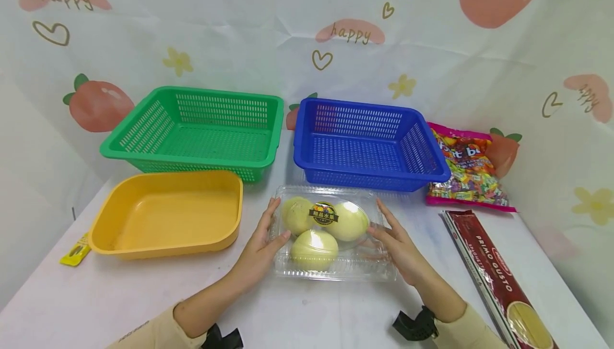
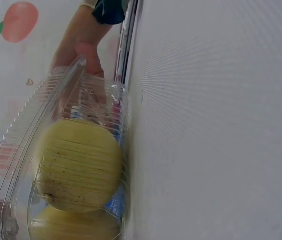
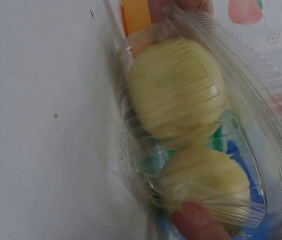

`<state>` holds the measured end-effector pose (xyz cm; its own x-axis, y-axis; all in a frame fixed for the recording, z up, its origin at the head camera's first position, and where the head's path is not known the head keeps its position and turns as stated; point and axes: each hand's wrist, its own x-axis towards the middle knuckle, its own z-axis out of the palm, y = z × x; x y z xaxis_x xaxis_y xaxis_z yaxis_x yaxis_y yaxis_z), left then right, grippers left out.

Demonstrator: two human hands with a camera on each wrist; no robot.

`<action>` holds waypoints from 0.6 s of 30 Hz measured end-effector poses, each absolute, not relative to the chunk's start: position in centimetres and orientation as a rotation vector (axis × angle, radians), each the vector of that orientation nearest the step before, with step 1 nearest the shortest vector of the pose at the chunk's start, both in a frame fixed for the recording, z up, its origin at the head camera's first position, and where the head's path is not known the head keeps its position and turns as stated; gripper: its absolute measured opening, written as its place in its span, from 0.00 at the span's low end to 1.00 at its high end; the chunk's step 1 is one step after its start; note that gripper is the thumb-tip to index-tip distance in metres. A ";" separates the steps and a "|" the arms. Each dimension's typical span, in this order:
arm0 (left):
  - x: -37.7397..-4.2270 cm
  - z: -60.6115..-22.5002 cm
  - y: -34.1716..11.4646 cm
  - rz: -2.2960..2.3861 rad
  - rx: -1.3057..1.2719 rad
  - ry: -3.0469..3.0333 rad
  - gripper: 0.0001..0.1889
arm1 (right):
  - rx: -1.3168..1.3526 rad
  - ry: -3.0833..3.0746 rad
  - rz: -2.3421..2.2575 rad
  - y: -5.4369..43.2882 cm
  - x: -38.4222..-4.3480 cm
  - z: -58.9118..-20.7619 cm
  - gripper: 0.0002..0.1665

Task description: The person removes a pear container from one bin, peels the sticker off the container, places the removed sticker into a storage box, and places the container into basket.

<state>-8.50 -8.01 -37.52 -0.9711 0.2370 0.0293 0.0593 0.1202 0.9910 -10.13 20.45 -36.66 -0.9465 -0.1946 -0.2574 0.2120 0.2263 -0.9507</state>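
A clear plastic clamshell fruit box (image 1: 336,272) is held between both hands in front of the blue basket. Inside it show three pale yellow-green round fruits (image 1: 314,250), and a dark round label sits on the lid. My left hand (image 1: 261,248) grips the box's left side, thumb at its edge. On the opposite side my right hand (image 1: 400,248) grips it, the thumb on the plastic. In the right wrist view a fingertip (image 3: 198,220) presses the ribbed wall. Whether the box touches the table I cannot tell.
Behind the box stand a green basket (image 1: 192,166) and a blue basket (image 1: 364,176). A yellow basin (image 1: 163,221) is at left, with a small yellow packet (image 1: 77,250) beside it. To the right lie a candy bag (image 1: 467,168) and a spaghetti pack (image 1: 499,274).
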 end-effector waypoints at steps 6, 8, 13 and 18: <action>-8.6 -37.6 -8.1 1.967 0.307 2.257 0.35 | -0.005 2.216 -1.694 21.1 -10.7 -36.5 0.42; -8.6 -37.6 -8.1 1.968 0.309 2.258 0.35 | -0.035 2.253 -1.635 21.5 -11.1 -36.4 0.42; -8.6 -37.6 -8.2 1.975 0.318 2.259 0.35 | -0.249 2.472 -1.380 22.6 -11.8 -35.4 0.41; -8.6 -37.7 -8.2 1.972 0.319 2.265 0.35 | -0.419 2.638 -1.102 23.3 -12.7 -33.3 0.41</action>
